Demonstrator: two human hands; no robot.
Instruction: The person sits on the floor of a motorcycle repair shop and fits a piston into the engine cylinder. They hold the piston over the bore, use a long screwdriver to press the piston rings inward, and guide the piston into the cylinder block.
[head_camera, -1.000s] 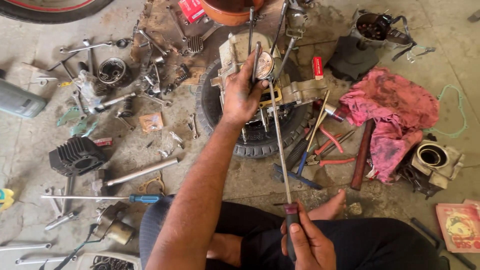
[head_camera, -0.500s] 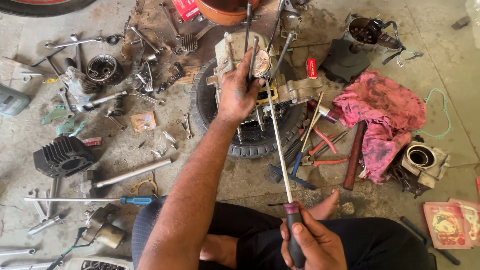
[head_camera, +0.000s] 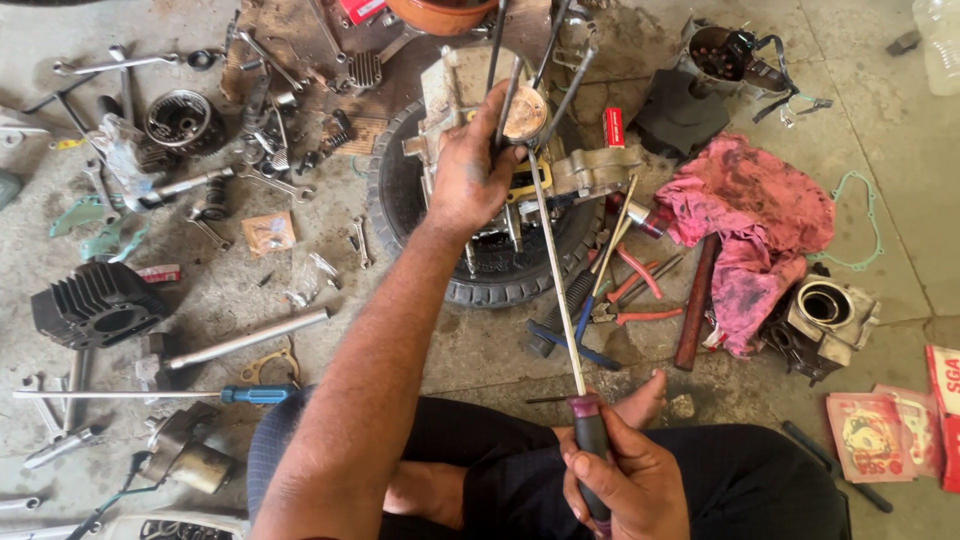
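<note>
The right hand (head_camera: 625, 475) was wrapped tight around the dark handle of a long screwdriver (head_camera: 560, 270) just above the lap, while the left hand (head_camera: 470, 175) reached far forward, fingers curled around the piston (head_camera: 524, 113) and the upright studs of an engine block (head_camera: 500, 150). The screwdriver's thin shaft ran from the lap up to the piston, where its tip was hidden behind the left hand. The engine block sat inside a small black tyre (head_camera: 490, 270) on the concrete floor.

To the right of the shaft lay red-handled pliers (head_camera: 635, 295) and a blue-handled tool (head_camera: 575, 320), crossing each other. A blue-handled screwdriver (head_camera: 150, 394) lay left of the knee, with a black finned cylinder (head_camera: 95, 300) beyond it. A pink rag (head_camera: 750, 225) was heaped to the right, beside another cylinder (head_camera: 825, 310).

Red and white square packets (head_camera: 880, 435) lay at the right edge, partly cut off. A small red box (head_camera: 613, 127) stood by the tyre. At the top an orange bowl (head_camera: 440, 12) was cropped; small parts around it were hard to make out.
</note>
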